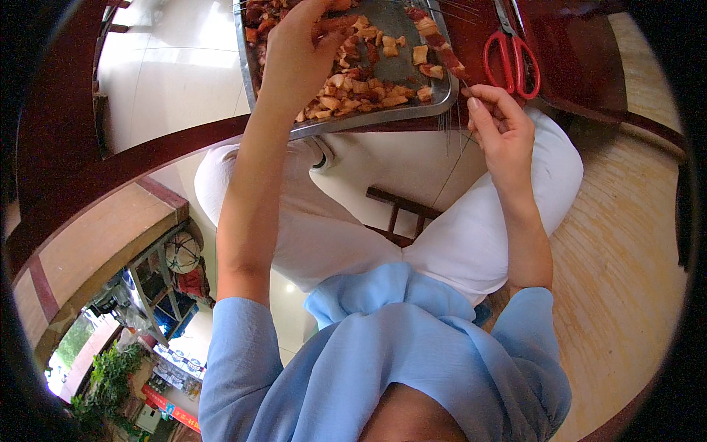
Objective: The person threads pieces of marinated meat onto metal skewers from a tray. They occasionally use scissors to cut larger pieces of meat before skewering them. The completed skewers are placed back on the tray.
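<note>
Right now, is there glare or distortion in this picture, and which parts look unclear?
Head view: daylight glares on the pale tiled floor; fisheye bends the dark wooden table edge and blackens the corners; the left hand over the metal tray of meat pieces is slightly soft; the red-handled scissors are sharp.

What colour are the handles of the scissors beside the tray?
Red, on the scissors right of the metal tray; seen in the head view.

Red-handled scissors [513, 55], silver tray [409, 112]
</note>
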The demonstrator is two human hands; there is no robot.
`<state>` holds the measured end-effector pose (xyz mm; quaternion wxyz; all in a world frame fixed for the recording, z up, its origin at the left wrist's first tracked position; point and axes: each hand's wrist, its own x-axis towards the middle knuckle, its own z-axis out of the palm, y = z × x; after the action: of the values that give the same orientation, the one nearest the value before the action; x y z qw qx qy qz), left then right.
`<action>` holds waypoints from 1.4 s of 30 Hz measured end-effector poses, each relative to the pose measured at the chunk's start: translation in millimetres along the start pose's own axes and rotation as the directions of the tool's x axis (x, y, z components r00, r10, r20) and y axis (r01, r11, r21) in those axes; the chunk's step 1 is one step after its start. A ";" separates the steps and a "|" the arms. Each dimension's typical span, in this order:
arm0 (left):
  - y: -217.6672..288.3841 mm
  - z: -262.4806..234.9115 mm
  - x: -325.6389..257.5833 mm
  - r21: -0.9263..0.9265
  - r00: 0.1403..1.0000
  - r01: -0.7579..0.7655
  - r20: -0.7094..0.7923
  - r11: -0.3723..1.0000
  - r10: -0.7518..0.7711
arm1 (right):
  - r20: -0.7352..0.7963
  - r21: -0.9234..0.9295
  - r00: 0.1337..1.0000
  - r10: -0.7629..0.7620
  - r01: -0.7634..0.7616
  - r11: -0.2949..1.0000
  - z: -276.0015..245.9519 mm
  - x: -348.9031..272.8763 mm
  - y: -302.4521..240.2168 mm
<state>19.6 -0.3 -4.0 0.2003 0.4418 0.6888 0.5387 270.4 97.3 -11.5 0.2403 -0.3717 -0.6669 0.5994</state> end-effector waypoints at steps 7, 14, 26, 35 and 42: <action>1.9 3.8 -4.8 0.436 0.973 -0.208 0.183 0.876 0.140 | -0.006 -0.003 1.000 0.005 -0.005 1.000 -0.8 -0.6 1.9; -8.9 39.5 -5.0 0.754 0.963 -0.253 0.254 0.606 0.085 | 0.002 -0.040 1.000 -0.015 0.015 0.999 0.6 0.5 4.5; 15.6 -4.3 6.5 -0.464 0.926 0.370 0.117 0.805 -0.358 | -0.011 -0.015 1.000 0.008 -0.008 1.000 -2.8 -1.3 2.7; -3.2 -15.6 3.9 -0.808 0.976 0.167 0.054 0.566 -0.211 | 0.096 -0.102 0.991 -0.091 0.100 0.990 4.5 -8.8 -3.6; 2.0 -16.9 3.3 -0.802 0.965 0.175 0.025 0.571 -0.262 | 0.117 -0.179 0.988 -0.100 0.120 0.977 4.3 -7.7 -3.5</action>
<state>6.0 -7.1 4.3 0.4076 0.1905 0.4335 0.7808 271.0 88.5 -7.8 0.2016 -0.3221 -0.7513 0.5396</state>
